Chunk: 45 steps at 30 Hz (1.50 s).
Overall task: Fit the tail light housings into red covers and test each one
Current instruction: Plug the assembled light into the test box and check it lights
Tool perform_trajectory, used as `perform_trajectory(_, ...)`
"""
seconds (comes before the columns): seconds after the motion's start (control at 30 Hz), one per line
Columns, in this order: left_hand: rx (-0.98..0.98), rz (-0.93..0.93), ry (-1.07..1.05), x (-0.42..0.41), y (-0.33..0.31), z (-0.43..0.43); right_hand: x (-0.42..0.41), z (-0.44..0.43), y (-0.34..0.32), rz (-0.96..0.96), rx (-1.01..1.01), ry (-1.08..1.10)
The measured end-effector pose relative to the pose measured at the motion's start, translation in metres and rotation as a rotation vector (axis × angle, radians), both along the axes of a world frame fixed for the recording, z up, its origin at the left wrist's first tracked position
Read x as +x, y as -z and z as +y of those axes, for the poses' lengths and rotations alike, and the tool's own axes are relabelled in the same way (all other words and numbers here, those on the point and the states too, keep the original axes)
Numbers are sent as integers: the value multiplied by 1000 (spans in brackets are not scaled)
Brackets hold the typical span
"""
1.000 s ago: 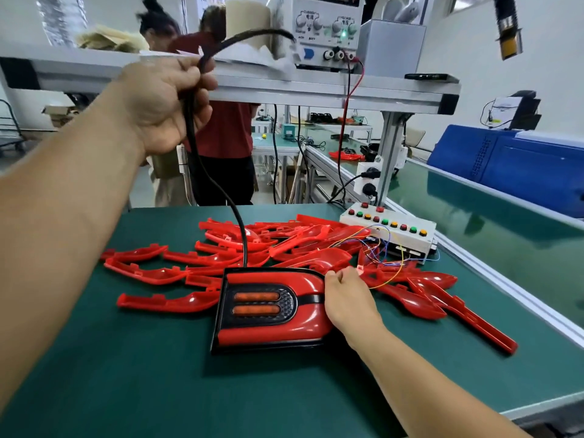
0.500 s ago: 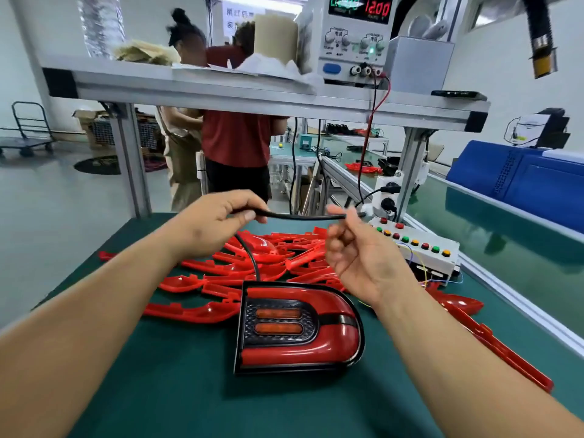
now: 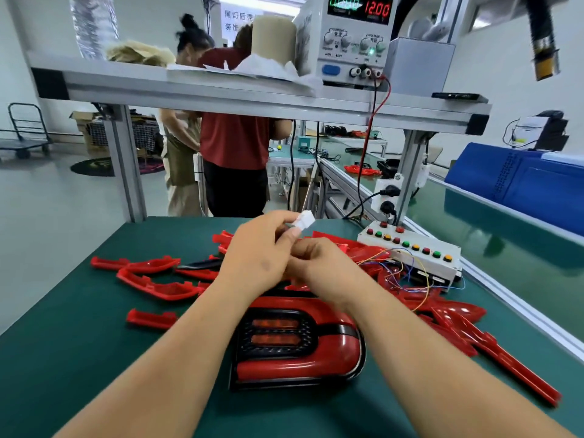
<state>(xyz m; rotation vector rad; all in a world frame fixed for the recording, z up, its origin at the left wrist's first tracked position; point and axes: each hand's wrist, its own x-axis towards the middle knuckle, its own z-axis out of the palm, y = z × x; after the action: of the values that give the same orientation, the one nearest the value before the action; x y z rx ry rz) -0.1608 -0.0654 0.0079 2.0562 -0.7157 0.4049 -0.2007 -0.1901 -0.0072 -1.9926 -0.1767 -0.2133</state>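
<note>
Head view: a green bench top (image 3: 79, 358) fills the near half of the scene, with an aluminium shelf (image 3: 221, 96) spanning it overhead at the far side. Beyond the shelf, two people (image 3: 234, 147) stand with their bodies partly hidden by it. On the right end of the shelf sits a power supply (image 3: 350, 36) with lit green and red digits. A loose heap of red covers (image 3: 158, 286) spreads across the middle of the bench from left to right, some long pieces trailing toward the near right edge. Just nearer than the heap, at the centre, lies the assembled tail light (image 3: 297, 358), face up, red with a black grille and two orange strips. Far right of it, a white test box (image 3: 420, 257) with red, green and yellow buttons rests on the bench, and thin coloured wires (image 3: 410, 279) loop out of its near side over the covers. Both arms reach in from the near edge and meet above the far end of the tail light. The left hand (image 3: 256, 257) pinches a small white connector (image 3: 304, 220) at its fingertips, raised off the bench. The right hand (image 3: 322, 270) presses against the left with its fingers curled; whether it holds anything is hidden.
</note>
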Motion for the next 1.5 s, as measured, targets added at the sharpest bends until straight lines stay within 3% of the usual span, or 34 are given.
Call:
perform_trajectory(0.13,145,-89,-69,7,18,11,9,-55,-20,-33,-615,257)
perform_trajectory(0.2,231,-108,-65,11,24,13,22,-80,-18,48,-918,352)
perform_trajectory(0.3,278,-153,-61,12,28,15,36,-103,1,280,-1132,420)
perform_trajectory(0.4,243,-173,-77,15,30,16,38,-115,16,388,-1215,382)
perform_trajectory(0.57,170,-179,-94,16,27,15,45,-125,24,379,-1194,405)
perform_trajectory(0.77,243,-142,-86,25,19,8,40,-134,14,142,-1115,547)
perform_trajectory(0.97,271,-20,56,43,17,-4,29,-120,24,-166,-775,732)
perform_trajectory(1.1,317,50,140,59,11,-22,22,-106,41,-292,-638,685)
perform_trajectory(1.27,108,347,249,72,5,-44,19,-104,43,-406,-548,609)
perform_trajectory(1.5,74,359,259,72,7,-57,15,-110,44,-470,-517,609)
